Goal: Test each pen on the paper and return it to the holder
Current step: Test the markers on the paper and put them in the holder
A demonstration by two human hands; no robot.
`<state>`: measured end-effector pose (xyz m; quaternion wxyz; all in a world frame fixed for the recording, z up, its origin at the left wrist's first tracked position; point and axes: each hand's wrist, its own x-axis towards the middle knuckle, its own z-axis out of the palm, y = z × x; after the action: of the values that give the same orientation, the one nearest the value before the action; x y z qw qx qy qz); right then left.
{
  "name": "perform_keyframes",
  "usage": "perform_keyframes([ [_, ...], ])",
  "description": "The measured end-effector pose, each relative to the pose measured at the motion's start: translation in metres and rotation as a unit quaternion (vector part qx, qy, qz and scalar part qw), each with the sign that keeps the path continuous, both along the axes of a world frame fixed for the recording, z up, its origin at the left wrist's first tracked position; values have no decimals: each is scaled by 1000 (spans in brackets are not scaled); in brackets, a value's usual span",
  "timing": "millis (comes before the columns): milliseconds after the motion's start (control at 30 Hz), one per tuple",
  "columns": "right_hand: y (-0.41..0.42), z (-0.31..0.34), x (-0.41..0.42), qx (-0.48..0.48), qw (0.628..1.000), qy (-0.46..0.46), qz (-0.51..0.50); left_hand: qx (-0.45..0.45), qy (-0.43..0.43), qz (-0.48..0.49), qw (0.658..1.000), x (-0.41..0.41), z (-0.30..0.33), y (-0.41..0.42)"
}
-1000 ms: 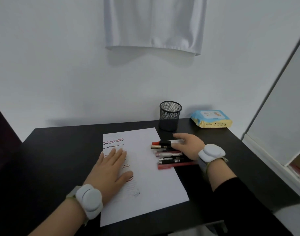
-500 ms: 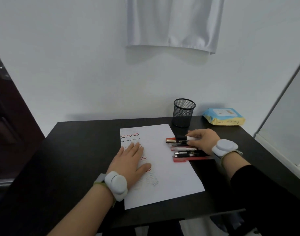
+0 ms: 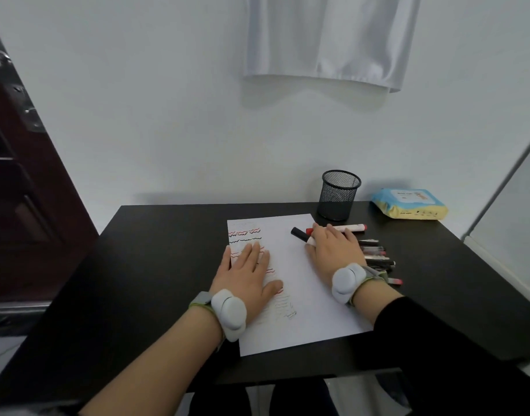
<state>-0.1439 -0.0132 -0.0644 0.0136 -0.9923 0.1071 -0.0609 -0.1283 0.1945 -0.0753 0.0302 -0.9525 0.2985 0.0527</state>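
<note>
one holder (image 3: 339,199), one paper (image 3: 299,283) — several pens (image 3: 374,256), uncountable.

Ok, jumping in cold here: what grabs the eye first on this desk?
The white paper mid-desk, with red and black squiggles under the flat left hand. The right hand grips a black-capped marker at the paper's far right edge, loose pens beside it. The mesh holder stands behind.
</note>
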Motion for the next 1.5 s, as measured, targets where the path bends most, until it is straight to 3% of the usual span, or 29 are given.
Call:
perform_keyframes([
  [700, -1, 1, 17, -52, 998, -26, 7, 23, 8, -38, 999, -6, 4, 19],
  [1000, 5, -2, 35, -30, 999, -4, 19, -18, 11, 13, 1000, 15, 3, -6],
  [1500, -24, -4, 41, -27, 996, -86, 8, -38, 9, 10, 999, 9, -6, 4],
])
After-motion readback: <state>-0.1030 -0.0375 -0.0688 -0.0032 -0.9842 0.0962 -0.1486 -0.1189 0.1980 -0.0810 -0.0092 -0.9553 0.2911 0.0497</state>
